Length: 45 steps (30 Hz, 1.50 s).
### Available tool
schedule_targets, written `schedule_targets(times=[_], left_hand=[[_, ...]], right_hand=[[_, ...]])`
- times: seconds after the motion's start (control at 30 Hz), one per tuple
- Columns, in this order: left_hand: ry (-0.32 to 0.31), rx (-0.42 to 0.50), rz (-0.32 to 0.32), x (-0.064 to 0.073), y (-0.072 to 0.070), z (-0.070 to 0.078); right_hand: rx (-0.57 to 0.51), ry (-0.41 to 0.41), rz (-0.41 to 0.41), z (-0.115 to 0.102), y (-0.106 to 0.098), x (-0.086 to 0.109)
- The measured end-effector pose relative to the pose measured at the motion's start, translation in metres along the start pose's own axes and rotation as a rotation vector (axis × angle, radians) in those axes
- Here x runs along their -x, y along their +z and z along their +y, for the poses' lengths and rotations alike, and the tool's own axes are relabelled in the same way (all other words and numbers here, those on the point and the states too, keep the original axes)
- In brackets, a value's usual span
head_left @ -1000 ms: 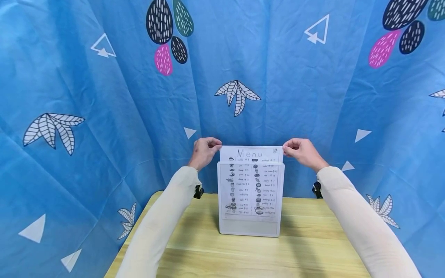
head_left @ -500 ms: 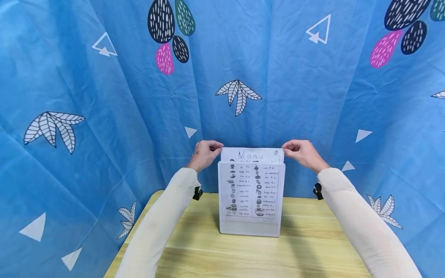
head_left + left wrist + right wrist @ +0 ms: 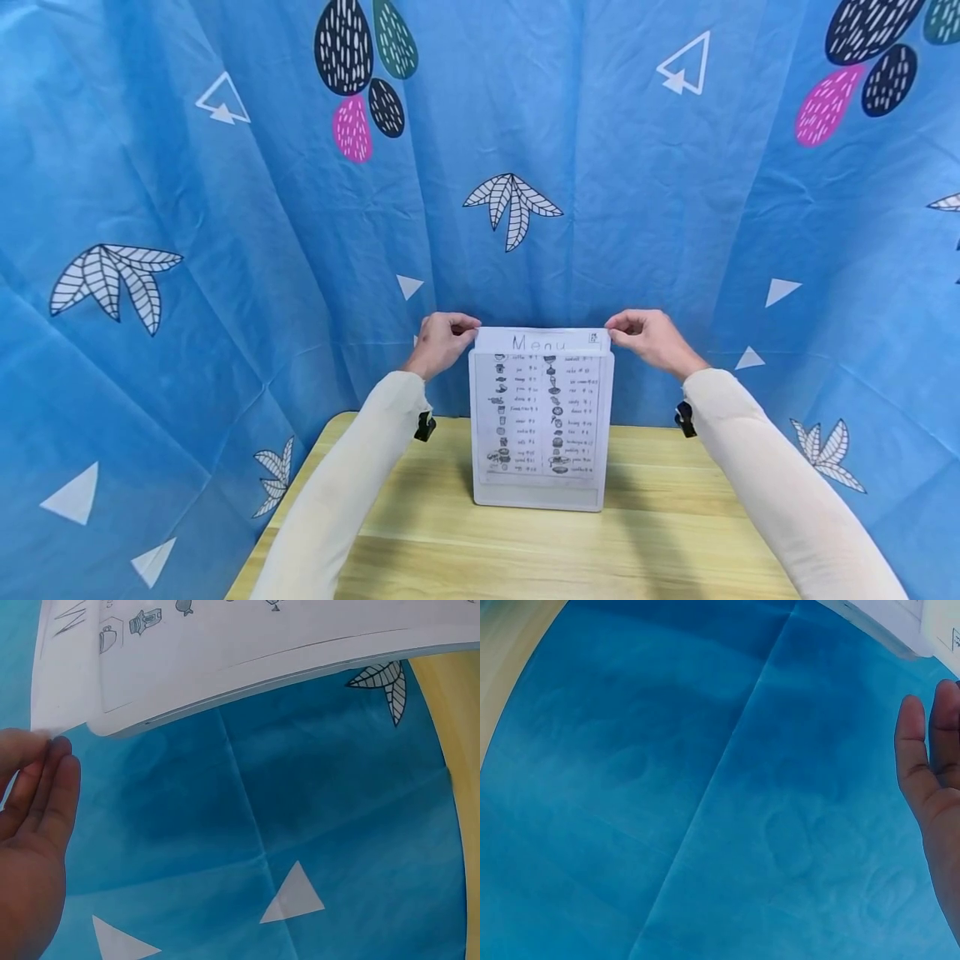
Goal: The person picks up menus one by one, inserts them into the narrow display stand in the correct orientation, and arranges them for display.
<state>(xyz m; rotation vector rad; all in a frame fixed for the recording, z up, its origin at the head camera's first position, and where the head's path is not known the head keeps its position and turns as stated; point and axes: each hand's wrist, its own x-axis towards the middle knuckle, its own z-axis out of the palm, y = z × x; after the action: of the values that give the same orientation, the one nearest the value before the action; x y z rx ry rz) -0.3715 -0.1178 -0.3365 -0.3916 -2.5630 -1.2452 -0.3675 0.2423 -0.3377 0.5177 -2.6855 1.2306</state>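
Observation:
A white-framed upright sign holder (image 3: 540, 497) stands on the table in the head view. Part of a paper menu sheet (image 3: 542, 340) sticks out above its top edge, while the rest shows through the clear front with small drawings and prices. My left hand (image 3: 442, 342) pinches the sheet's top left corner between thumb and fingers. At the top right corner my right hand (image 3: 657, 339) pinches it likewise. In the left wrist view, thumb and fingertips meet at the paper corner beside the holder's rounded corner (image 3: 109, 724). The right wrist view cuts off most of the right hand.
The wooden table (image 3: 420, 533) carries the holder near its far edge. Close behind hangs a blue patterned curtain (image 3: 637, 208), which also runs along both sides. Black wrist straps (image 3: 425, 426) show below each hand.
Both hands have moved down with the menu sheet, which has slid deeper into the holder. Less of it shows above the top edge. The holder has stayed in place.

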Motion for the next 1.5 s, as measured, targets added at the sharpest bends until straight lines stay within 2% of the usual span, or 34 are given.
schedule_targets(times=[0.47, 1.0, 1.5], left_hand=[[0.008, -0.011, -0.027, 0.005, 0.003, -0.006], [0.030, -0.036, -0.038, 0.013, 0.011, -0.012], [0.100, -0.104, -0.046, 0.016, 0.018, -0.016]], right_hand=[[0.051, -0.032, 0.015, 0.004, 0.009, 0.005], [0.049, -0.016, -0.037, 0.007, 0.011, 0.012], [0.086, -0.078, -0.027, 0.013, 0.010, 0.018]])
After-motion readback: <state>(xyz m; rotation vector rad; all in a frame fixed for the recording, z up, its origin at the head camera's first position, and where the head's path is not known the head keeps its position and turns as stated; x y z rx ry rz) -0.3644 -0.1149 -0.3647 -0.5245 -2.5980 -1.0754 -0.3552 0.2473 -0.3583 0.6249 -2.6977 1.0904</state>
